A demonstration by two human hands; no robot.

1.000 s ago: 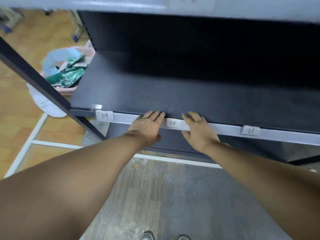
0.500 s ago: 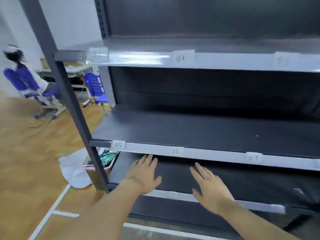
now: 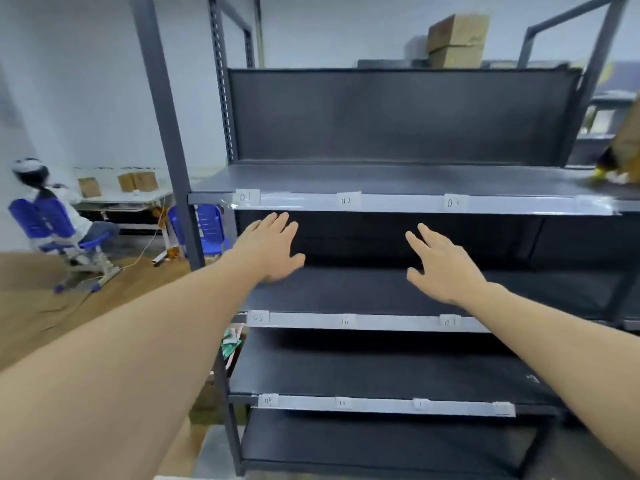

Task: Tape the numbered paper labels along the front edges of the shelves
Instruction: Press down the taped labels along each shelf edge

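facing the shelves (image 3: 381, 178), you hold your left hand (image 3: 270, 249) and right hand (image 3: 441, 263) out flat, fingers straight and slightly spread, gripping nothing, in front of the gap under the top shelf. the paper labels (image 3: 346, 201) sit taped along three front edges.

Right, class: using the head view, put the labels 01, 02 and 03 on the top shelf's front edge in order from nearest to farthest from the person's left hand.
1. Label 01, at the far left, just above the left hand.
2. Label 02, in the middle, up and to that hand's right.
3. Label 03, farthest right, above the right hand.
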